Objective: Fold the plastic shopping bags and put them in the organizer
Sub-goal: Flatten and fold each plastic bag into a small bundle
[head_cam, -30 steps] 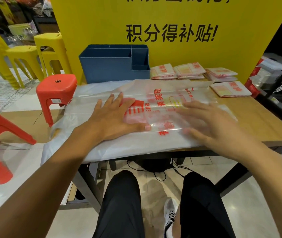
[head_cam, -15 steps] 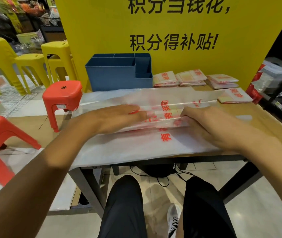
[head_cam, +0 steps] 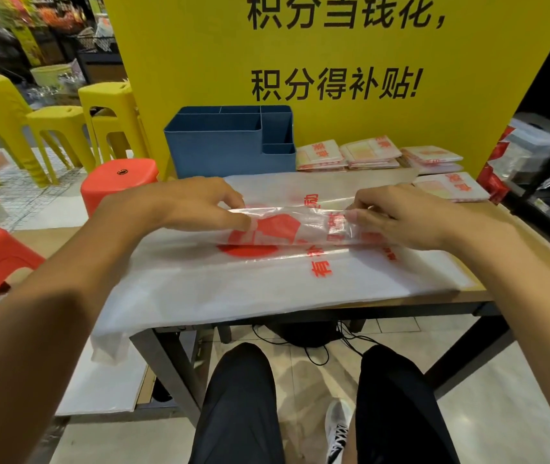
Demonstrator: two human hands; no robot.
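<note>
A large clear plastic bag [head_cam: 267, 283] with red print lies flat across the wooden counter [head_cam: 534, 249], and its left end hangs over the counter's edge. The left hand [head_cam: 196, 205] and the right hand [head_cam: 400, 219] both hold the bag's far edge, which is lifted and turned over toward the person, so a fold runs between the two hands. On each hand the fingers [head_cam: 233, 197] are curled and pinch the thin plastic against the thumb; the rest of the bag lies flat on the counter below them. Behind the bag, at the back of the counter, stands the blue organizer [head_cam: 226, 145] with several compartments, just in front of a yellow sign [head_cam: 334, 61] with black characters. To the right of the organizer are folded bags [head_cam: 370, 154] in small stacks, and one more folded bag [head_cam: 451, 190] lies nearer, close to the right hand. A red stool [head_cam: 116, 179] stands left of the counter, with yellow stools [head_cam: 56, 128] behind it.
</note>
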